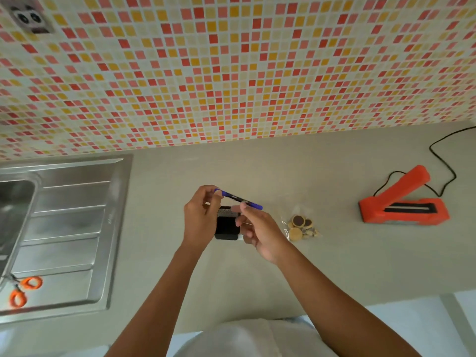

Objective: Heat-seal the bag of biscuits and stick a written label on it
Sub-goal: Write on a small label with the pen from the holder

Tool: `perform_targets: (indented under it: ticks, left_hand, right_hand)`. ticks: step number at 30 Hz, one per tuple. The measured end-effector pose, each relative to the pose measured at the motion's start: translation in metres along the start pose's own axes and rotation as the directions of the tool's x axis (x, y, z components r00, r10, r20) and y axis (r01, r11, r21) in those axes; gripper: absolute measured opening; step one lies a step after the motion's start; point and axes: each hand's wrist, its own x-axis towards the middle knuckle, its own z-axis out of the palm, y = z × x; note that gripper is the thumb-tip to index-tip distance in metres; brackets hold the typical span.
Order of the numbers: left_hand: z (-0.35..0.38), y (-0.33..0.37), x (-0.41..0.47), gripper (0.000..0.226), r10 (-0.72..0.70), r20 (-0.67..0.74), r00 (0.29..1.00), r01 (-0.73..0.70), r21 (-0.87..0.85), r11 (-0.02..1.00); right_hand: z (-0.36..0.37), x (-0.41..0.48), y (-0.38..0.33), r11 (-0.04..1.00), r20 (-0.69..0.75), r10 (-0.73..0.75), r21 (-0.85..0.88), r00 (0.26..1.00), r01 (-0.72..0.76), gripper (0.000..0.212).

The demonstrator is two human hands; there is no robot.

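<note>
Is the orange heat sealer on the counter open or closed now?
Open. On the heat sealer, the arm stands raised at an angle above the base, leaving the dark sealing strip uncovered.

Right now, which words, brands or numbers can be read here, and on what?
Nothing can be read here.
pen: pale print on the barrel, blurred.
sink: small stamp on the draining board's edge, too small to read.
</note>
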Motion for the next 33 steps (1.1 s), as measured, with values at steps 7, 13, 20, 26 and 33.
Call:
perform_targets:
  ticks: [7, 13, 20, 26, 33]
  left_hand:
    - [0.005, 0.002, -0.011, 0.008, 0.004, 0.208, 0.978, 0.000, -0.019, 1.000]
    - [0.014, -0.004, -0.013, 0.020, 0.162, 0.361, 0.918, -0.276, 0.290, 0.916]
    - [0.020, 0.006, -0.018, 0.042, -0.009, 0.525, 0.851, -0.149, 0.257, 0.955]
    - [0.015, 0.013, -0.035, 0.038, -0.194, 0.572, 0.797, 0.030, 0.284, 0.958]
    - [-0.025, -0.002, -0.045, 0.042, -0.398, 0.532, 0.748, 0.325, 0.230, 0.918]
  right_hand:
    - [-0.007, 0.003, -0.013, 0.964, -0.093, -0.082, 0.246, 0.992, 0.103, 0.013]
    - [-0.014, 0.000, -0.011, 0.977, -0.191, -0.151, 0.120, 0.970, 0.175, 0.018]
    - [-0.014, -0.004, 0.008, 0.972, -0.331, -0.116, 0.158, 0.937, 0.176, 0.020]
    - [-0.003, -0.006, 0.030, 0.964, -0.403, -0.066, 0.209, 0.913, 0.163, 0.028]
    - [-0.074, 0.000, 0.025, 0.880, -0.690, 0.121, 0.407, 0.713, 0.245, 0.023]
